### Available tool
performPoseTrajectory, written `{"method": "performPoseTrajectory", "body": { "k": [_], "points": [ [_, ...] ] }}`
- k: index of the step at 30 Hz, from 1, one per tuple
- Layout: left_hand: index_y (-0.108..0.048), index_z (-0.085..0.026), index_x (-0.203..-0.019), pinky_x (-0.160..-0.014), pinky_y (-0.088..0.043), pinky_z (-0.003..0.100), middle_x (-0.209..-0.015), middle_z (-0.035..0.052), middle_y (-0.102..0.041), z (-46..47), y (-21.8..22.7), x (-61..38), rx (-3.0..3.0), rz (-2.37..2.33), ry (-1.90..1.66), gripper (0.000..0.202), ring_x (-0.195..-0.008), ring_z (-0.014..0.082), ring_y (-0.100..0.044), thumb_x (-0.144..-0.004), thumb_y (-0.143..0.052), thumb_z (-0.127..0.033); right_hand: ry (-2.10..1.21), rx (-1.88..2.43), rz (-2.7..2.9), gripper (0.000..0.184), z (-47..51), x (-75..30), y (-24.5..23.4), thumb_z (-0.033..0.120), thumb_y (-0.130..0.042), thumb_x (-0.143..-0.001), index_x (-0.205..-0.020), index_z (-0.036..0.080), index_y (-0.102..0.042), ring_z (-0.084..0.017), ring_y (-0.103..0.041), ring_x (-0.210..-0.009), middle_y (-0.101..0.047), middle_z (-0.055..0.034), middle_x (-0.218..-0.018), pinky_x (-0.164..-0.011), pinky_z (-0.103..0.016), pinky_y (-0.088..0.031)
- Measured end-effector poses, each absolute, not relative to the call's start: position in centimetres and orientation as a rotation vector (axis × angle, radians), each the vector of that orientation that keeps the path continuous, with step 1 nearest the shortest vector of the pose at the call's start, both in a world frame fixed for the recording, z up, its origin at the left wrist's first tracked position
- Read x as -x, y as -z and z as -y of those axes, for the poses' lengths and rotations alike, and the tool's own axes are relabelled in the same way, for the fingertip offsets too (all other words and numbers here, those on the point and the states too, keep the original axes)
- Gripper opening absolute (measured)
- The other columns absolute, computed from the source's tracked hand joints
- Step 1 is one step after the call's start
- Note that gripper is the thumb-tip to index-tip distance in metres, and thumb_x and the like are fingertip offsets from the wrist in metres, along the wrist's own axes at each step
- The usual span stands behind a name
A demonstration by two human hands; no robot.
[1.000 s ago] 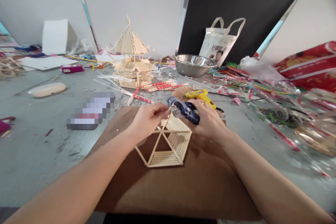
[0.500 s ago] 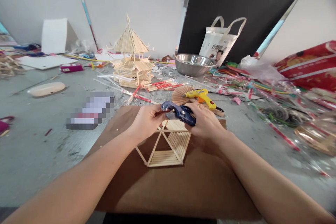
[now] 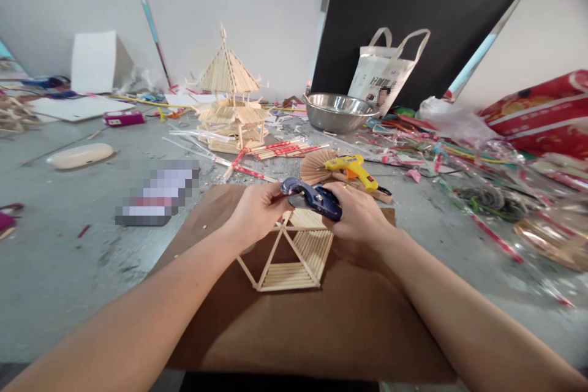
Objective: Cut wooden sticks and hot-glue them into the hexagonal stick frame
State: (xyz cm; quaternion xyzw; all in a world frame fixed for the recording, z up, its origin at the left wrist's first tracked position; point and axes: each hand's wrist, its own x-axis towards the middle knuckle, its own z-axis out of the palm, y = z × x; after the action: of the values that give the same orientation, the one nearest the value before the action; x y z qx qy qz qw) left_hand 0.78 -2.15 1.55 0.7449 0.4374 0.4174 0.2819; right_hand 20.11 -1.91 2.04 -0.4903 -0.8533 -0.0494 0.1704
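Observation:
My right hand is wrapped round the handles of a dark blue pair of hand cutters, whose curved jaws point left. At those jaws my left hand is closed in a pinch; what sits between its fingertips is mostly hidden. Below both hands a six-sided frame of pale wooden sticks lies on a brown board. Spokes meet at its middle, and some sections are filled with rows of sticks. Its far left part is hidden by my left hand.
Beyond the board stand a stick pagoda, red-wrapped sticks, a yellow glue gun and a metal bowl. A blurred-out phone and a white oval case lie left. Plastic-wrapped clutter covers the right side.
Almost nothing differs. Both hands and the cutters stay at the same place above the frame, with only a very slight shift of the whole view.

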Motion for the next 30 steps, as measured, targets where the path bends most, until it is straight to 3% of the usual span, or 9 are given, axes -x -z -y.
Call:
{"method": "performPoseTrajectory", "body": {
  "k": [19, 30],
  "points": [
    [-0.054, -0.014, -0.06, -0.039, -0.035, 0.014, -0.051, -0.0028, -0.054, 2.06, -1.05, -0.73, -1.854, -1.175, -1.092, 0.014, -0.038, 0.004, -0.044, -0.069, -0.046, -0.02, 0.173, 1.519, 2.481, 0.029, 2.0, -19.79, -2.15, 0.027, -0.047, -0.062, -0.09, 0.02, -0.051, -0.018, -0.056, -0.066, -0.061, -0.0015, -0.075, -0.053, -0.025, -0.031],
    [-0.052, -0.013, -0.056, -0.036, -0.031, 0.014, -0.046, -0.0048, -0.051, 2.09, -1.79, -0.95, -1.77, -1.188, -1.04, 0.018, -0.033, 0.0023, -0.039, -0.07, -0.051, -0.025, 0.159, 1.582, 2.502, 0.025, 1.83, -19.7, -2.19, 0.029, -0.045, -0.063, -0.086, 0.02, -0.052, -0.018, -0.057, -0.066, -0.062, -0.0022, -0.073, -0.053, -0.025, -0.031]
  ]
}}
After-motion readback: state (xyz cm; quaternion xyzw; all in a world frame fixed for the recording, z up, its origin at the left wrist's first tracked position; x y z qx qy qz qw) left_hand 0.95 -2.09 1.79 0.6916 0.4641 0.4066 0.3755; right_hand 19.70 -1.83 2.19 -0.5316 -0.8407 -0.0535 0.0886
